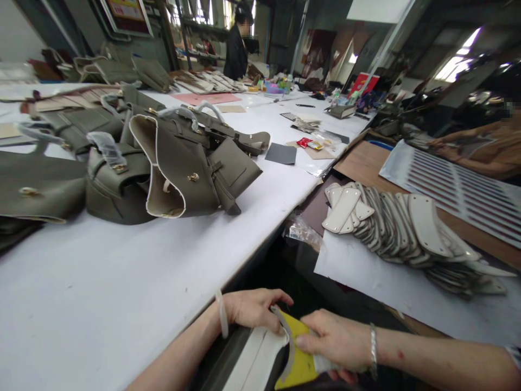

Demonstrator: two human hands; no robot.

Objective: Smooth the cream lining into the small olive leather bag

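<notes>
Low in front of me, my right hand [337,339] grips a yellow curved piece [300,347] with a greyish edge, its thumb lying on the yellow face. My left hand [257,312] pinches the end of a white strip [256,358] with a line along its middle, right beside the yellow piece. Dark material [222,355] runs along the strip's left side. The lower ends of these pieces are cut off by the frame, and some fingers of both hands are hidden.
Olive-green handbags [179,174] are heaped on the white table [101,304] at left. A row of pale curved leather pieces [391,222] lies on the right-hand bench. A striped sheet [456,184] is behind them. One person [236,49] stands far back; another's forearms [472,144] show at right.
</notes>
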